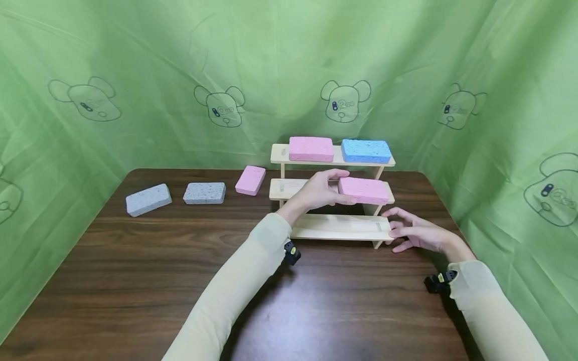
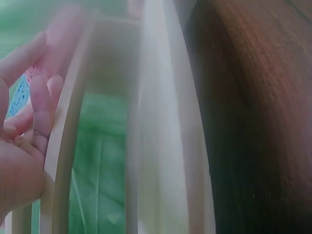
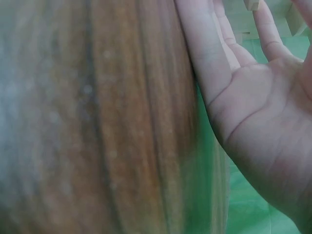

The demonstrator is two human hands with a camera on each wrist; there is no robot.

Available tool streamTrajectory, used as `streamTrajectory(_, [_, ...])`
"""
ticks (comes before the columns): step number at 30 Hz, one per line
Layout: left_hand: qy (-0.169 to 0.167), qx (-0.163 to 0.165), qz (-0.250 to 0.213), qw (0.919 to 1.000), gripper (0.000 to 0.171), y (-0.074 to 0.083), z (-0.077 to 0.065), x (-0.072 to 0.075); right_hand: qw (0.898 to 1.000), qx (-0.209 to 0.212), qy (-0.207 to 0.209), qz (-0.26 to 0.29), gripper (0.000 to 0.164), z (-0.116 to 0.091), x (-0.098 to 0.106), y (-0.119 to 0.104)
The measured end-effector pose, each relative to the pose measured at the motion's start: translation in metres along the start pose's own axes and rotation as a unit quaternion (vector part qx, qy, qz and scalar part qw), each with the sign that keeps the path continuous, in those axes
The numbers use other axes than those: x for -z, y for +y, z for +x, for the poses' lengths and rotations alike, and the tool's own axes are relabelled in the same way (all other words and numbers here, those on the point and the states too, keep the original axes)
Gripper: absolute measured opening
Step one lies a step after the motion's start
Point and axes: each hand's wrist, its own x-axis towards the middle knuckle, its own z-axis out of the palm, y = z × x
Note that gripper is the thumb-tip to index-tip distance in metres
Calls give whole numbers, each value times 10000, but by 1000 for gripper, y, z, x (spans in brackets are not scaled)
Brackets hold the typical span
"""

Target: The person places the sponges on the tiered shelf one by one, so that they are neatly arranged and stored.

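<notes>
My left hand [image 1: 319,192] pinches the left end of a pink sponge [image 1: 364,190] at the right part of the middle tier of a three-tier wooden shelf [image 1: 334,226]. In the left wrist view, the fingers [image 2: 41,105] are beside that blurred pink sponge [image 2: 62,41]. My right hand [image 1: 417,232] is at the right end of the bottom tier, its spread fingertips at the board's edge. The right wrist view shows its palm [image 3: 258,105] with fingers loosely extended. On the top tier rest another pink sponge [image 1: 311,149] and a blue sponge [image 1: 366,151].
Left of the shelf, a third pink sponge [image 1: 250,180] and two grey sponges, one angled [image 1: 148,200] and one straighter [image 1: 204,193], lie on the dark wooden table [image 1: 135,281]. A green curtain [image 1: 271,60] with bear-like outline drawings hangs behind and at the sides.
</notes>
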Motion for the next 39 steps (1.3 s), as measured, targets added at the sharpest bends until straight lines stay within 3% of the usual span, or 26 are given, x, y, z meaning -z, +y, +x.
streamTrajectory(7, [13, 20, 257, 9997, 83, -1, -2, 2, 10000, -5, -48, -18, 48, 3, 0, 1])
streamTrajectory(19, [143, -47, 282, 9995, 74, -3, -4, -4, 10000, -5, 5, 69, 48, -3, -3, 3])
streamTrajectory(27, [267, -356, 671, 9968, 79, -7, -3, -1, 10000, 3, 47, 27, 48, -3, -4, 1])
streamTrajectory(34, [154, -554, 171, 9982, 74, -5, -17, 8, 9999, 44, 80, -100, 47, 0, -3, -2])
streamTrajectory(39, [-119, -964, 326, 9947, 64, -4, -39, 19, 9999, -17, 118, -51, 46, -2, -3, -1])
